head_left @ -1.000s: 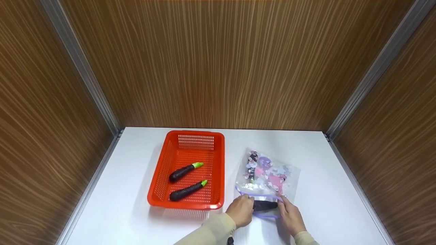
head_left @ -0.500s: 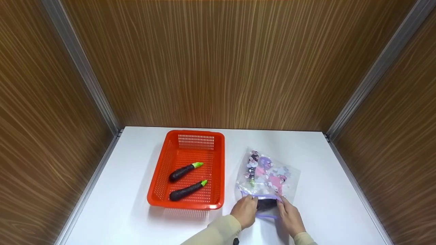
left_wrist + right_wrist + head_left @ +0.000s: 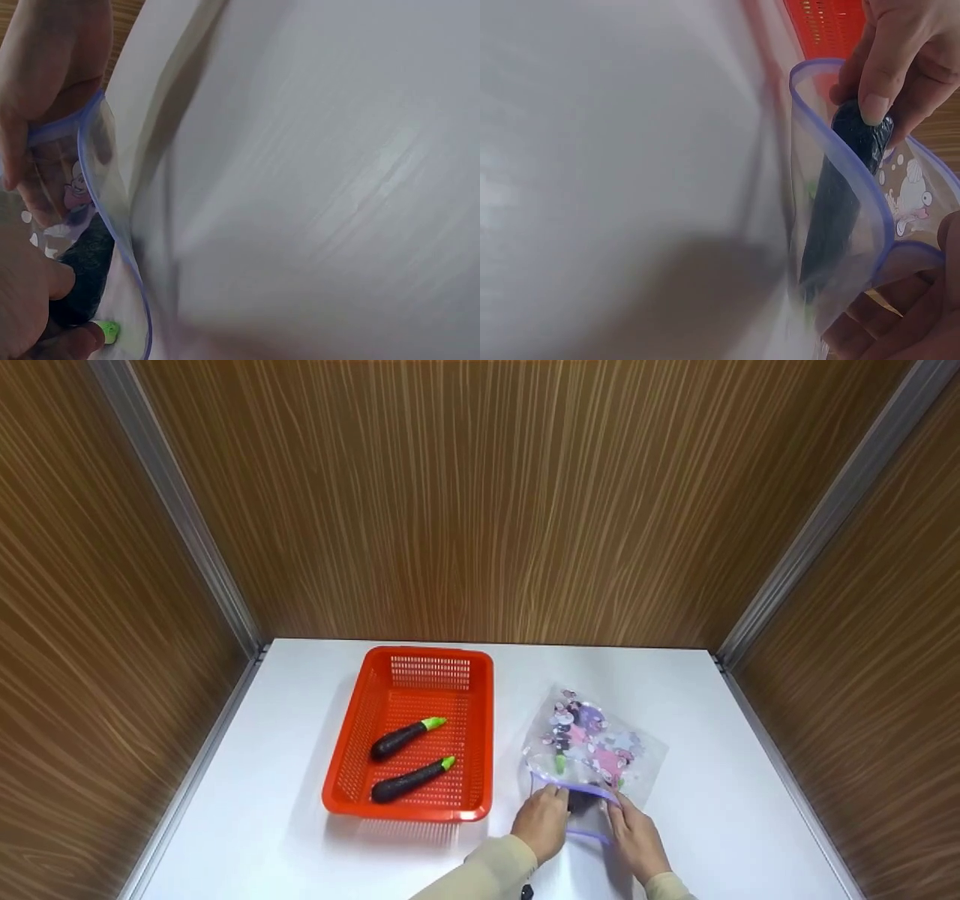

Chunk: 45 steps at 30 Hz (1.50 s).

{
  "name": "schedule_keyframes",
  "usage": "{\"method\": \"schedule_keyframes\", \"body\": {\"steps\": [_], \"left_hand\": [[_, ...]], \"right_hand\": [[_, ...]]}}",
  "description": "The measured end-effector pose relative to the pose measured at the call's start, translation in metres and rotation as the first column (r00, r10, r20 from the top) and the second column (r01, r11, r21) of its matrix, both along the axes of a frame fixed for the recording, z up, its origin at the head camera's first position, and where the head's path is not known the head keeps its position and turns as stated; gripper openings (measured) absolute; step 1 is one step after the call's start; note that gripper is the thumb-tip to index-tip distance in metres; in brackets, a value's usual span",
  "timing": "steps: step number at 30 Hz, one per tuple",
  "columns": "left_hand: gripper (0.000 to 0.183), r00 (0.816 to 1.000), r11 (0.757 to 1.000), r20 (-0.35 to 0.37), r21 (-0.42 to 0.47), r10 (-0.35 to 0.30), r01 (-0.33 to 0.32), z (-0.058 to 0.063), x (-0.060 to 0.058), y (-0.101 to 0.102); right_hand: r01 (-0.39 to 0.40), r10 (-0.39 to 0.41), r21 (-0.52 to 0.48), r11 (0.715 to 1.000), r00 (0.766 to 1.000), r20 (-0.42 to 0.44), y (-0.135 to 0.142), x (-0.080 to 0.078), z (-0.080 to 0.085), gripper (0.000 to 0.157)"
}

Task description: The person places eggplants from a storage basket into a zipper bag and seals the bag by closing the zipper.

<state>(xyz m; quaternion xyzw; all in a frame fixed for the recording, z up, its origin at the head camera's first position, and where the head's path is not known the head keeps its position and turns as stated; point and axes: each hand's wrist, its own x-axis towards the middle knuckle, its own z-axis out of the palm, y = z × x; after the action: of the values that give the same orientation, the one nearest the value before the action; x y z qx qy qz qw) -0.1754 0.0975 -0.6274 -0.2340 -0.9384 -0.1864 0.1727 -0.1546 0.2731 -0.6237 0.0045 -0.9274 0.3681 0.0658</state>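
Observation:
In the head view a clear zip bag (image 3: 645,757) with purple edging and cartoon prints lies on the white table. My left hand (image 3: 541,823) reaches into its open mouth and grips a dark eggplant (image 3: 832,214) by the end, most of it inside the bag. The thumb presses on that blunt end in the right wrist view. My right hand (image 3: 639,840) pinches the bag's edge at the right of the mouth, holding it apart. Deeper in the bag, a green stem (image 3: 560,765) shows through the plastic, below a dark shape partly hidden by the prints.
Left of the bag stands a red plastic basket (image 3: 486,735) with slotted walls. Two eggplants lie in it, an upper one (image 3: 397,741) and a lower one (image 3: 409,784). Wood-grain panels (image 3: 480,510) enclose the table at the back and sides.
My left hand has moved slightly right, taking the eggplant further into the bag, so less of it shows. The upper edge of the bag's mouth now bulges upward. My right hand stays nearly still.

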Motion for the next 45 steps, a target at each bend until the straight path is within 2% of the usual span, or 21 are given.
{"method": "schedule_keyframes", "body": {"steps": [11,16,19,23,31,35,40,45], "left_hand": [[0.018,0.994,1.000,-0.113,0.006,0.008,-0.007,-0.004,-0.004,0.002],[0.012,0.976,1.000,-0.218,0.011,0.028,-0.026,-0.008,-0.010,0.002],[0.009,0.967,0.999,-0.252,-0.008,0.045,-0.048,-0.010,-0.013,0.001],[0.011,0.972,0.997,-0.228,-0.043,0.057,-0.069,-0.012,-0.015,0.001],[0.006,0.991,0.989,-0.098,-0.106,0.092,-0.102,-0.015,-0.019,0.005],[0.010,0.991,0.987,-0.101,-0.126,0.088,-0.101,-0.015,-0.022,0.008],[0.026,0.991,0.985,-0.112,-0.145,0.077,-0.093,-0.015,-0.026,0.010],[0.018,0.990,0.987,-0.104,-0.124,0.090,-0.103,-0.017,-0.030,0.013]], "right_hand": [[-0.017,0.017,-0.021,1.000,1.000,-0.011,-0.003,0.003,0.007,0.045],[-0.026,0.026,-0.045,0.999,1.000,-0.015,-0.005,0.005,0.010,0.046],[-0.029,0.028,-0.055,0.998,1.000,-0.012,-0.005,0.006,0.010,0.046],[-0.030,0.029,-0.063,0.998,1.000,-0.006,-0.003,0.006,0.010,0.048],[-0.038,0.037,-0.056,0.998,0.999,-0.031,-0.004,0.008,0.009,0.045],[-0.040,0.038,-0.052,0.998,0.998,-0.047,-0.004,0.009,0.009,0.042],[-0.046,0.045,-0.049,0.998,0.999,-0.029,-0.006,0.010,0.010,0.043],[-0.057,0.056,-0.041,0.997,0.998,-0.028,-0.006,0.011,0.010,0.042]]}}
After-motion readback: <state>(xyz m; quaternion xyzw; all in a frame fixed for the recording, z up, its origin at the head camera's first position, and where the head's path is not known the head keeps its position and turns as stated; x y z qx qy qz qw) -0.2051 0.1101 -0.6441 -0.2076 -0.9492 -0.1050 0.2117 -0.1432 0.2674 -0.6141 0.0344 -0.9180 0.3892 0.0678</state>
